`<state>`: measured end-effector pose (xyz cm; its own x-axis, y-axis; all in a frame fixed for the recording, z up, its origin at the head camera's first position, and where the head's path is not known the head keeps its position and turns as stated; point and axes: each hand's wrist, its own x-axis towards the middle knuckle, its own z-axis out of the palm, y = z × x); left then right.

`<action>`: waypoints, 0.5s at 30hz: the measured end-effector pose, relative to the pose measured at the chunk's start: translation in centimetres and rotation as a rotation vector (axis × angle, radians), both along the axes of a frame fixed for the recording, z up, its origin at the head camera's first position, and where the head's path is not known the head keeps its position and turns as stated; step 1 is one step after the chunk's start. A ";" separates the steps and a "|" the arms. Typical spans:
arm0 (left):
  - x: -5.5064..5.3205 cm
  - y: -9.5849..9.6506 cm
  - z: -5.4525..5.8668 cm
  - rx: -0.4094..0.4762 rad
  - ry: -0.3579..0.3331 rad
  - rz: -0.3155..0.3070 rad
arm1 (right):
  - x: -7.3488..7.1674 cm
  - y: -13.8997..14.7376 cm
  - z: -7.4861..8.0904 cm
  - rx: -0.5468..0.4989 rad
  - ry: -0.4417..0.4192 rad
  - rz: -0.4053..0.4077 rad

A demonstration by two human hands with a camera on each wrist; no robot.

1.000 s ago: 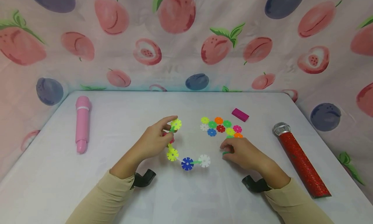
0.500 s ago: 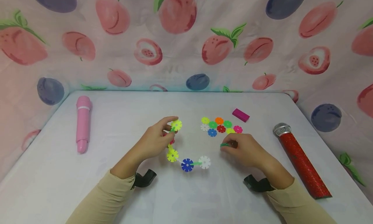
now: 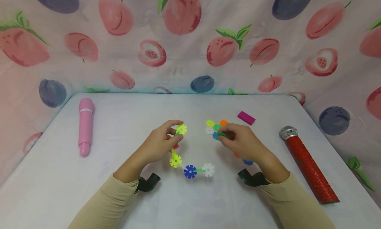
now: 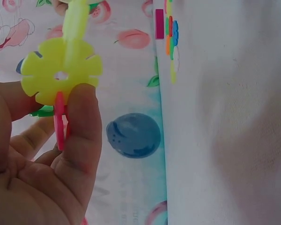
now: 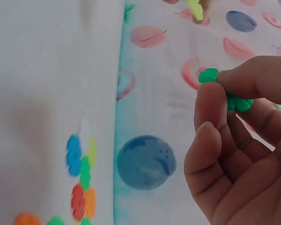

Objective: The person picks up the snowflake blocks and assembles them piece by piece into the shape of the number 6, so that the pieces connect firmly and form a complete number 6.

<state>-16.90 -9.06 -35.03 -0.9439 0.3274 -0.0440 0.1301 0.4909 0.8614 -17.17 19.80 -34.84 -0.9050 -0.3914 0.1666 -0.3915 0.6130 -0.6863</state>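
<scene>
My left hand (image 3: pixel 157 143) holds a chain of interlocking plastic flower discs by its upper end, thumb and fingers on a yellow disc (image 4: pixel 40 70) with a pink one below it. From there the chain curves down through a lower yellow disc (image 3: pixel 176 161) and a dark blue disc (image 3: pixel 188 174) to a white disc (image 3: pixel 209 169) at its free end. My right hand (image 3: pixel 244 143) pinches a green disc (image 5: pixel 240 103) between thumb and index finger. In the head view it overlaps part of a loose disc group (image 3: pixel 210 123).
On the left of the white table (image 3: pixel 125 110) lies a pink toy microphone (image 3: pixel 85 126). A red glittery microphone (image 3: pixel 309 169) lies at the right. Behind the loose discs is a magenta block (image 3: pixel 246 117). A fruit-print cloth (image 3: pixel 178 70) hangs behind the table.
My right hand has moved left and up with the green disc, uncovering orange and blue discs beneath its wrist. The left hand stays nearly still; the chain's free end has sunk slightly.
</scene>
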 end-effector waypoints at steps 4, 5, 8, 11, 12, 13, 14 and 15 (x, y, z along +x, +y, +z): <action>0.0 0.1 0.1 -0.014 0.003 0.002 | -0.2 -1.0 0.6 -0.051 -0.006 0.007; 0.0 0.1 0.1 -0.017 0.006 0.000 | -0.3 -1.2 0.8 -0.059 -0.012 0.006; 0.0 0.1 0.1 -0.021 0.003 -0.003 | -0.3 -2.0 1.2 -0.070 -0.022 -0.001; 0.1 0.2 0.2 -0.031 0.020 -0.014 | -0.4 -2.5 1.3 -0.110 -0.025 0.006; 0.2 0.2 0.2 -0.036 0.028 -0.017 | -0.4 -2.6 1.2 -0.125 -0.027 0.008; 0.2 0.2 0.3 -0.042 0.037 -0.022 | -0.4 -2.8 1.1 -0.142 -0.031 0.011; 0.3 0.2 0.3 -0.045 0.043 -0.027 | -0.4 -2.9 1.0 -0.159 -0.036 0.015; 0.3 0.3 0.3 -0.050 0.048 -0.033 | -0.3 -3.0 1.0 -0.175 -0.040 0.021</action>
<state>-16.57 -8.81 -34.68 -0.9339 0.3571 -0.0156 0.1880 0.5279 0.8283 -17.50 16.84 -33.88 -0.9041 -0.3788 0.1977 -0.3730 0.4743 -0.7974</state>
